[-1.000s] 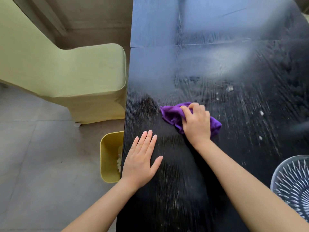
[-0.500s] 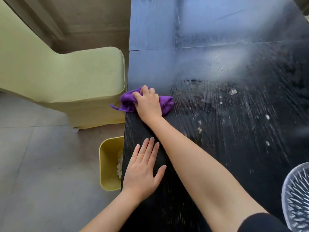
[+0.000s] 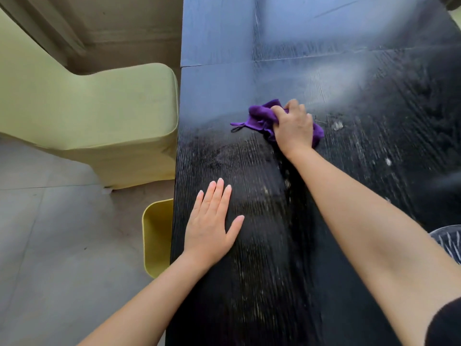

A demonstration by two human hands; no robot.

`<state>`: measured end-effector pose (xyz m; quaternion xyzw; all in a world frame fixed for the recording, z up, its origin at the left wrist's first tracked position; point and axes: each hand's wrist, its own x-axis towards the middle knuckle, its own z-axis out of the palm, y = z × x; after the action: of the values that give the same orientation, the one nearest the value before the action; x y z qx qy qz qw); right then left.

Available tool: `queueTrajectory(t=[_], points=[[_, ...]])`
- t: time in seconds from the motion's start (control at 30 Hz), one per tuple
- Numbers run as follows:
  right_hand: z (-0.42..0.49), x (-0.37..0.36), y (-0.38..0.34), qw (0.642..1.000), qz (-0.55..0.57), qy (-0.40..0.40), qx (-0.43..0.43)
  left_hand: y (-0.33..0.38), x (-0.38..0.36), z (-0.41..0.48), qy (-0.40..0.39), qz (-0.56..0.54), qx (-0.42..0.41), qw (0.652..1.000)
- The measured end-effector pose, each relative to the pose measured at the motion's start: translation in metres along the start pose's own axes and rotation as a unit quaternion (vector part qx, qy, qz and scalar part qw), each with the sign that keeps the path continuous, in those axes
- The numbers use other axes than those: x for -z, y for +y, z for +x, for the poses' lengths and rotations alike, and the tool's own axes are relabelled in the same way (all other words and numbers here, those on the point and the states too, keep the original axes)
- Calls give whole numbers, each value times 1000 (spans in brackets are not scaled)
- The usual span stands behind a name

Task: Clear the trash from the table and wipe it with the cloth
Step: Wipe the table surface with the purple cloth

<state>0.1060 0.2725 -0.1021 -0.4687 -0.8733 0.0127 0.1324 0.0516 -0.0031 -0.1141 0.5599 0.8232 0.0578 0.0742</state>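
A person leans over a long black bench (image 3: 324,245), seen from above their own arms. The right hand (image 3: 294,128) is closed around a bunched purple cloth (image 3: 259,116) and presses it flat against the wood, a little past the middle of the bench and well in from the left edge. A small loop on the cloth trails toward that edge. Bunching the cloth likely gives the hand a firm pad to scrub with.

The left hand (image 3: 212,226) lies open and empty, palm down with fingers spread, near the left edge and closer to the person. It seems placed there to brace the body while the other arm reaches forward.

Pale crumbs (image 3: 337,125) and smears sit just right of the cloth and farther along that side, so wiping looks partly done, with the right portion still dirty. The next stroke would probably need to carry across those specks without scattering them.

On the floor, tucked against the bench's left edge, stands a yellow bin (image 3: 157,236), handy for sweeping bits off the side. Beyond it a pale green chair (image 3: 99,116) is just beside the bench. At the far right edge, a patterned glass bowl (image 3: 449,238) shows only partly behind the right arm.
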Motion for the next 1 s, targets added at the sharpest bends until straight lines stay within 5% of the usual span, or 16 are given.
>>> queueTrajectory(t=[0.37,0.8,1.0], points=[[-61,27,75,989,0,63,-131,1,0,1,-1,7,3,1000],[-322,77,19,994,80,-20,67,3,4,0,-29,19,0,999],[-271,59,29,991,62,22,116,2,3,2,-30,19,-1,999]])
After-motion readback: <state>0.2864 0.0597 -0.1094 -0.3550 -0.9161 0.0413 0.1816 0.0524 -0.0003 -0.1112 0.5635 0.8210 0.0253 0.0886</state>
